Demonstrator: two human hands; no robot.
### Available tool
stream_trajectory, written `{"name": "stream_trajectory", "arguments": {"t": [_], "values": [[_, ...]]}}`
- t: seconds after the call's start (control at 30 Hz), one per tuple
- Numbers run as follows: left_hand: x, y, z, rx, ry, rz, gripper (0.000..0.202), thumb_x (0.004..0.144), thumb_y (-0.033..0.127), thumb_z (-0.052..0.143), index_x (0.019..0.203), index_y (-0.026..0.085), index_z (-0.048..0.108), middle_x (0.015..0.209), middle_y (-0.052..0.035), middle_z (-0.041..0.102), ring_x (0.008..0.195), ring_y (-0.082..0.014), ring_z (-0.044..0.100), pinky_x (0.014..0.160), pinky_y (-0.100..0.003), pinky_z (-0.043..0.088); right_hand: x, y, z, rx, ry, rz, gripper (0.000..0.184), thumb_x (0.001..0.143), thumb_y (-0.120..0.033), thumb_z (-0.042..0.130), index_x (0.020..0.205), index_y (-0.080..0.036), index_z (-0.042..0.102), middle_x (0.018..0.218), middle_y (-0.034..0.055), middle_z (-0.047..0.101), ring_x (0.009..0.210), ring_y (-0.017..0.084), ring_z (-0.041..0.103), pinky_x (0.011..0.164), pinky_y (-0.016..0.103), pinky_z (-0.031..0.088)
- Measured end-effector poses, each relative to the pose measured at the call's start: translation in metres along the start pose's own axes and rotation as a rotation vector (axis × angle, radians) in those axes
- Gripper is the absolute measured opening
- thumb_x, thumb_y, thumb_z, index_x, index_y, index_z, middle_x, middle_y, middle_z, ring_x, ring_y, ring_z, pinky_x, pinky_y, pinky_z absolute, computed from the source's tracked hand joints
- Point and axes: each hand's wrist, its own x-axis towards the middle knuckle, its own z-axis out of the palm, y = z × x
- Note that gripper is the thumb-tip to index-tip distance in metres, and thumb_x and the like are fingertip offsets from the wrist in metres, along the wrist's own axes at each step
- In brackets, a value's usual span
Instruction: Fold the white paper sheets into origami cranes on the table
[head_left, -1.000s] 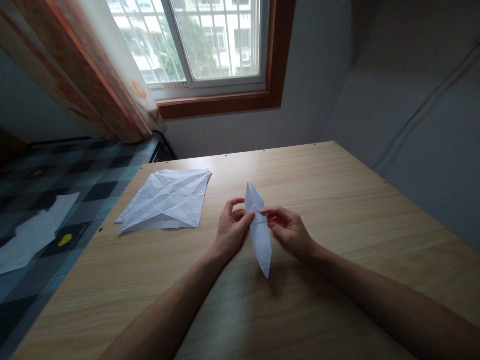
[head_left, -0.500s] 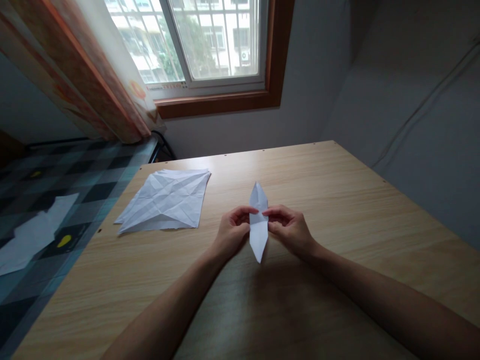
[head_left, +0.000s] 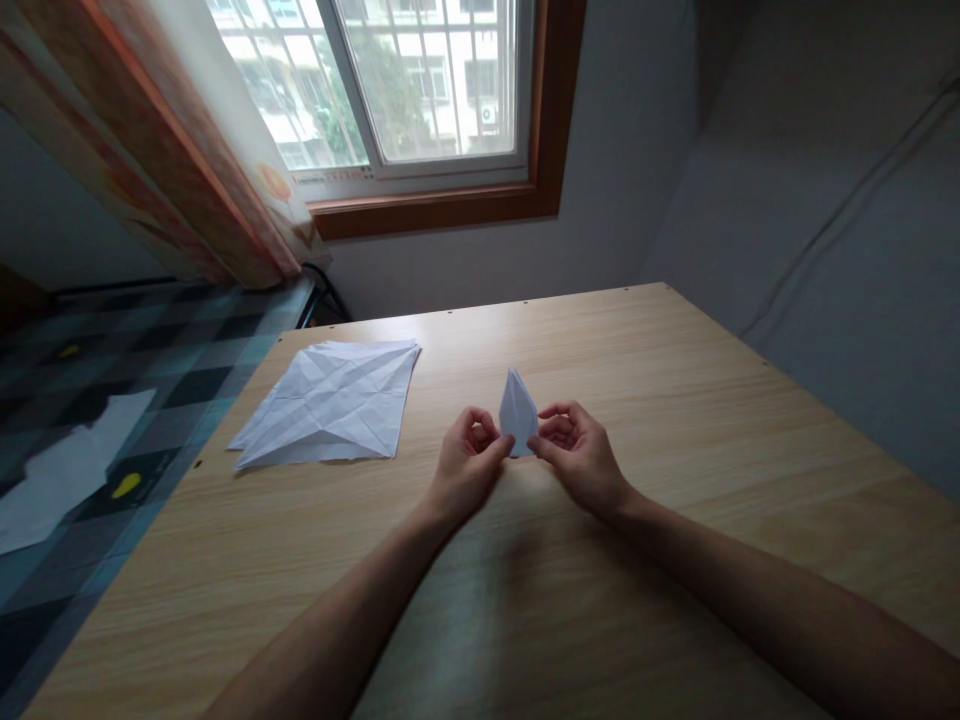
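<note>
A small folded white paper (head_left: pixel 517 408) stands upright between my two hands over the middle of the wooden table (head_left: pixel 637 400). Its top comes to a point that looks split in two, and its lower edge is short and flat. My left hand (head_left: pixel 472 455) pinches the lower left side, thumb in front and fingers curled behind. On the opposite side my right hand (head_left: pixel 577 450) grips the lower right corner in the same manner. The fingertips behind the paper are partly hidden.
Creased white paper sheets (head_left: pixel 337 400) lie stacked at the table's left. Further left, more white paper (head_left: pixel 67 470) rests on a checked cloth (head_left: pixel 202 385). A window (head_left: pixel 435 90) with an orange patterned curtain (head_left: pixel 172 150) is behind the table.
The long paper, pointed at both ends, has been folded in half with its lower end brought up. My thumbs have moved onto its front near the bottom edge.
</note>
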Motion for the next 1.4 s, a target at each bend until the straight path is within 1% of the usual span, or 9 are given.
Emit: {"name": "stream_trajectory", "arguments": {"t": [0.13, 0.33, 0.53, 0.77, 0.87, 0.93, 1.0, 1.1, 1.4], "values": [[0.001, -0.001, 0.001, 0.069, 0.038, 0.071, 0.028, 0.067, 0.026, 0.076, 0.069, 0.018, 0.049, 0.059, 0.0058, 0.056, 0.056, -0.0084, 0.054, 0.056, -0.021, 0.043, 0.001, -0.001, 0.000, -0.001, -0.020, 0.041, 0.054, 0.065, -0.033, 0.083, 0.111, -0.022, 0.057, 0.071, -0.0038, 0.066, 0.064, 0.014, 0.066, 0.064, 0.028, 0.055], [0.002, -0.003, 0.001, 0.103, 0.070, 0.092, 0.015, 0.068, 0.022, 0.072, 0.072, 0.017, 0.059, 0.066, 0.0024, 0.062, 0.063, -0.0114, 0.059, 0.061, -0.023, 0.048, 0.000, -0.003, -0.001, -0.055, -0.132, 0.165, 0.033, 0.067, -0.037, 0.081, 0.088, -0.016, 0.066, 0.061, -0.0011, 0.066, 0.051, 0.014, 0.063, 0.047, 0.025, 0.051], [0.001, -0.008, -0.002, 0.289, 0.050, 0.098, 0.014, 0.073, 0.024, 0.071, 0.083, 0.016, 0.065, 0.066, 0.0017, 0.062, 0.059, -0.0104, 0.054, 0.056, -0.022, 0.042, -0.001, -0.005, 0.000, -0.081, -0.072, 0.164, 0.029, 0.067, -0.035, 0.079, 0.083, -0.017, 0.063, 0.054, -0.0047, 0.059, 0.042, 0.012, 0.057, 0.039, 0.022, 0.044], [-0.001, -0.010, -0.003, 0.242, -0.024, 0.066, 0.030, 0.070, 0.030, 0.079, 0.092, 0.017, 0.064, 0.079, -0.0014, 0.066, 0.063, -0.0118, 0.058, 0.056, -0.021, 0.043, -0.007, -0.002, -0.001, -0.274, -0.059, -0.079, 0.028, 0.075, -0.037, 0.078, 0.093, -0.020, 0.064, 0.067, -0.0020, 0.062, 0.057, 0.013, 0.059, 0.052, 0.025, 0.049], [-0.002, -0.010, -0.002, 0.182, -0.092, 0.028, 0.032, 0.072, 0.032, 0.078, 0.094, 0.016, 0.062, 0.079, -0.0019, 0.067, 0.066, -0.0127, 0.061, 0.058, -0.022, 0.044, -0.007, -0.004, -0.001, -0.349, -0.078, -0.191, 0.024, 0.074, -0.036, 0.078, 0.089, -0.022, 0.065, 0.089, 0.0031, 0.065, 0.072, 0.015, 0.063, 0.061, 0.028, 0.053], [-0.002, -0.010, -0.003, 0.140, -0.149, 0.020, 0.029, 0.076, 0.031, 0.075, 0.095, 0.016, 0.061, 0.083, -0.0037, 0.069, 0.072, -0.0145, 0.063, 0.063, -0.023, 0.047, -0.005, -0.004, -0.002, -0.362, -0.090, -0.246, 0.025, 0.072, -0.035, 0.079, 0.090, -0.022, 0.066, 0.109, 0.0061, 0.064, 0.090, 0.019, 0.064, 0.075, 0.032, 0.055], [-0.002, -0.009, -0.002, 0.091, -0.188, 0.024, 0.027, 0.077, 0.030, 0.074, 0.095, 0.016, 0.060, 0.090, -0.0062, 0.071, 0.081, -0.0173, 0.066, 0.070, -0.026, 0.049, -0.004, -0.005, -0.002, -0.326, -0.129, -0.239, 0.029, 0.071, -0.033, 0.081, 0.093, -0.022, 0.066, 0.120, 0.0069, 0.062, 0.103, 0.022, 0.063, 0.087, 0.038, 0.053], [-0.003, -0.007, -0.001, 0.028, -0.205, 0.023, 0.026, 0.077, 0.028, 0.075, 0.095, 0.015, 0.061, 0.100, -0.0090, 0.072, 0.092, -0.0216, 0.068, 0.079, -0.031, 0.052, -0.004, -0.005, -0.002, -0.232, -0.189, -0.174, 0.028, 0.072, -0.031, 0.080, 0.094, -0.022, 0.064, 0.121, 0.0066, 0.064, 0.105, 0.023, 0.064, 0.094, 0.042, 0.051], [-0.001, -0.006, -0.001, 0.048, -0.195, 0.123, 0.022, 0.083, 0.031, 0.070, 0.097, 0.015, 0.070, 0.120, -0.0128, 0.067, 0.101, -0.0246, 0.067, 0.092, -0.040, 0.053, -0.001, 0.003, -0.006, -0.112, -0.180, -0.130, 0.032, 0.070, -0.029, 0.081, 0.093, -0.023, 0.059, 0.112, 0.0056, 0.068, 0.098, 0.022, 0.067, 0.091, 0.042, 0.053]]}}
